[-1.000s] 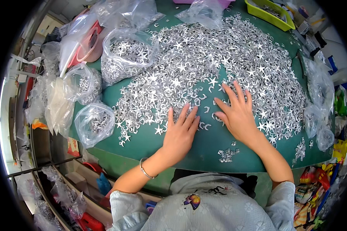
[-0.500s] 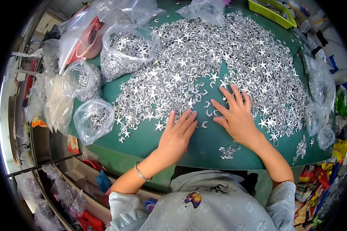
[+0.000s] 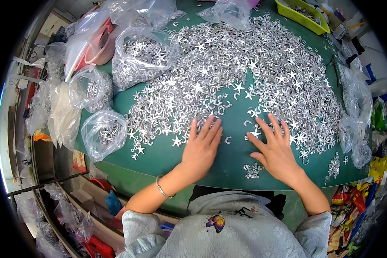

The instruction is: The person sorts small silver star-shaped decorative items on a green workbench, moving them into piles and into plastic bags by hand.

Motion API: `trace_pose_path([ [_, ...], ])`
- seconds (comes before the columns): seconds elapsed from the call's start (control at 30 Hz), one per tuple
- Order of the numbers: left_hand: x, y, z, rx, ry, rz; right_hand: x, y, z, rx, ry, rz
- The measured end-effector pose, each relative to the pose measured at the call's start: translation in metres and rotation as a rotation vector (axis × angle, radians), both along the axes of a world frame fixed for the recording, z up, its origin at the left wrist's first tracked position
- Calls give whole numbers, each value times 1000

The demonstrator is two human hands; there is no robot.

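Observation:
Small silver metal pieces (image 3: 193, 73), star-shaped and crescent-shaped, cover much of the green tabletop (image 3: 228, 159) in a wide heap. My left hand (image 3: 202, 148) rests flat at the heap's near edge, fingers stretched out, with pieces just past its fingertips. Across a strip of bare green, my right hand (image 3: 276, 152) lies with its fingers spread over the near edge of the right-hand part. A star (image 3: 254, 133) touches or nearly touches its index finger. Below it sits a little cluster of tiny silver pieces (image 3: 253, 170). Neither hand grips anything.
Clear plastic bags of silver pieces stand at the left, a large one (image 3: 142, 60) and a smaller one (image 3: 104, 133). Behind them is a pink basket (image 3: 99, 47). A yellow-green tray (image 3: 303, 18) occupies the far right. More bags (image 3: 357, 129) hang by the right edge.
My right hand has moved right and toward me. Several loose crescents that lay left of it in the middle strip have shifted right. My left hand has barely moved.

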State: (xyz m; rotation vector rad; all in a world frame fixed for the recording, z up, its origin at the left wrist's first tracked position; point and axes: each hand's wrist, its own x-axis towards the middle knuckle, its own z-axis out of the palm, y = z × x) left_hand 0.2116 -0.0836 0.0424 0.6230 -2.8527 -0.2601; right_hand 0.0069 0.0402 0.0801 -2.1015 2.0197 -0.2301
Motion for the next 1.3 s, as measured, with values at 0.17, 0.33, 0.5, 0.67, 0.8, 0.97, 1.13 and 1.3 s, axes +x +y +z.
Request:
trace_pose_path([
  [0.17, 2, 15, 7, 118, 45, -88, 11, 5, 3, 25, -35, 12],
  [0.33, 18, 20, -3, 39, -53, 6, -3, 21, 6, 64, -145, -10],
  [0.5, 10, 12, 5, 99, 22, 8, -1, 17, -1, -33, -105, -77],
  [0.67, -12, -20, 12, 25, 81, 131, 9, 25, 6, 69, -193, 29],
  [0.8, -39, -44, -2, -61, 109, 244, 0, -5, 7, -46, -177, 25],
  [0.97, -47, -40, -11, -97, 59, 232, -15, -85, -21, -299, -91, -11],
  [1.13, -24, -27, -4, -144, 1, 227, -12, -100, -32, -248, -25, 2],
  [1.3, -24, -24, 3, -120, -9, 180, -16, -81, -19, -244, -49, 13],
])
